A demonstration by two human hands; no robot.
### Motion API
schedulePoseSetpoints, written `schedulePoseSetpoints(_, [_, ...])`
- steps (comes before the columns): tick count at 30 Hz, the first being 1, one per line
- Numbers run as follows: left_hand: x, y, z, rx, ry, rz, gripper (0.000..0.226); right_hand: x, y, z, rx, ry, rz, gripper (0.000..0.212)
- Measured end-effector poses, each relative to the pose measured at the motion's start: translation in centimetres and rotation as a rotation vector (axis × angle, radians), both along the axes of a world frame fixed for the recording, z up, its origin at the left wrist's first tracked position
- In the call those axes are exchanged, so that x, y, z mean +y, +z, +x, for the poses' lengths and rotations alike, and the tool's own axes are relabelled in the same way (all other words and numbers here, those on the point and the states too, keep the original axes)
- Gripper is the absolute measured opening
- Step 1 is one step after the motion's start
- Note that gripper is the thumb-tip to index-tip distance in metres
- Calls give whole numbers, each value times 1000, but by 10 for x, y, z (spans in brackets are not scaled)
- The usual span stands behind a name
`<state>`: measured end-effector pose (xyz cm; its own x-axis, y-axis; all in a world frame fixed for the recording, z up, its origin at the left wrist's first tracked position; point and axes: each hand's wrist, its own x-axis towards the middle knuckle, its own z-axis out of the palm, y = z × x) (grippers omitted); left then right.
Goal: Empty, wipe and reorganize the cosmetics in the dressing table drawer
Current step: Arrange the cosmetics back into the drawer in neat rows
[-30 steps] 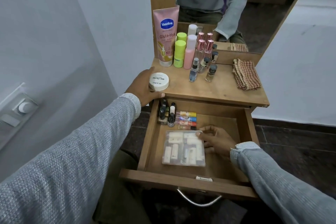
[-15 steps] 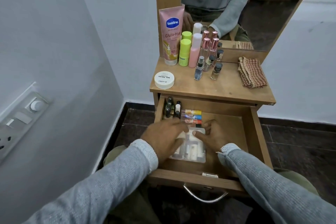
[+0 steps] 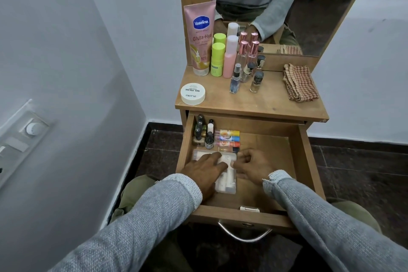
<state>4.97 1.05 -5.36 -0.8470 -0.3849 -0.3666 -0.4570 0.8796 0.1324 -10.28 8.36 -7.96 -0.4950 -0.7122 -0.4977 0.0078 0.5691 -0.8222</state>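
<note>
The wooden drawer [image 3: 302,161] is pulled out. A clear plastic case [image 3: 227,181] of white tubes lies flat in its left half. My left hand [image 3: 204,166] rests on top of the case with fingers spread. My right hand [image 3: 251,164] touches the case's right edge with curled fingers. Small dark bottles [image 3: 204,133] and coloured lip balm tubes [image 3: 227,138] fill the drawer's back left corner. On the dressing table top [image 3: 265,104] stand a pink Vaseline tube [image 3: 199,37], a green stick [image 3: 217,58], a pink bottle [image 3: 229,57], small spray bottles [image 3: 245,66] and a white round jar [image 3: 192,93].
A folded checked cloth [image 3: 300,85] lies at the right of the table top. A mirror [image 3: 287,6] rises behind the bottles. A white wall with a switch plate [image 3: 24,132] is close on the left. The drawer's metal handle [image 3: 244,233] faces me.
My left hand let go of the white jar on the table top and came down onto the plastic case. The case slid left in the drawer.
</note>
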Motion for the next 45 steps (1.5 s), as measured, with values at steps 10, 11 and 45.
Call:
schedulePoseSetpoints(10, [-2,-2,2,12,39,39,70,-1,1,-4,-122,-152,-11,34])
schedulePoseSetpoints(11, [-2,-2,2,10,40,44,70,-1,1,-4,-117,-131,-8,31])
schedulePoseSetpoints(45, [-2,-4,-1,17,39,98,75,3,12,3,35,76,-33,30])
